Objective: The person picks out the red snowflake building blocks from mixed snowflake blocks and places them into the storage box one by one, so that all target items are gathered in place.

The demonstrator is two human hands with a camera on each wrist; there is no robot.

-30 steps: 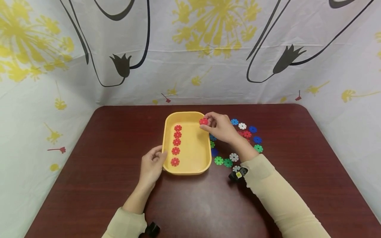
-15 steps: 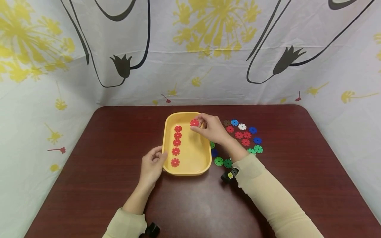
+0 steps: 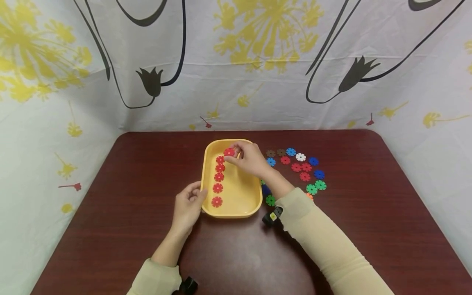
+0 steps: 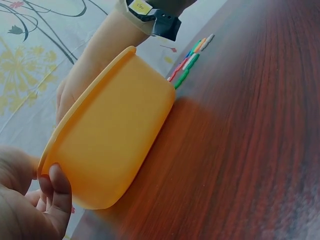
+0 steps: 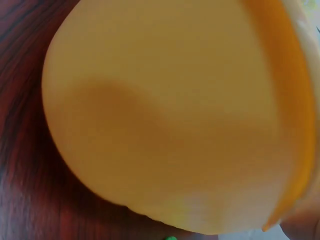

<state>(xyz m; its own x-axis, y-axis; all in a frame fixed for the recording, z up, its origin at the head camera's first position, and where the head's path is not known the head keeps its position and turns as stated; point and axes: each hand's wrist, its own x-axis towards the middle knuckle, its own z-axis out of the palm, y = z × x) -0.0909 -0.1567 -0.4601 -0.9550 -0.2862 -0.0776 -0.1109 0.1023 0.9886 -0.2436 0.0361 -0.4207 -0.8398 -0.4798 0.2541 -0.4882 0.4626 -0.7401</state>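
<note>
A yellow plastic tray stands on the table, with a column of several red notched discs along its left side. My left hand grips the tray's left rim; the left wrist view shows its fingers curled against the outer wall. Over the tray's far part, my right hand pinches a red snowflake disc between thumb and fingertips, just above and right of the column's far end. The right wrist view is filled by the tray's outer wall, and the right fingers are hidden there.
Right of the tray lie several loose discs: red, blue, green, white and brown. The right forearm covers some of them. A patterned cloth hangs behind the dark wooden table.
My right hand has moved left across the tray with the red disc, from the right rim towards the column's far end. The left hand and the tray have stayed still.
</note>
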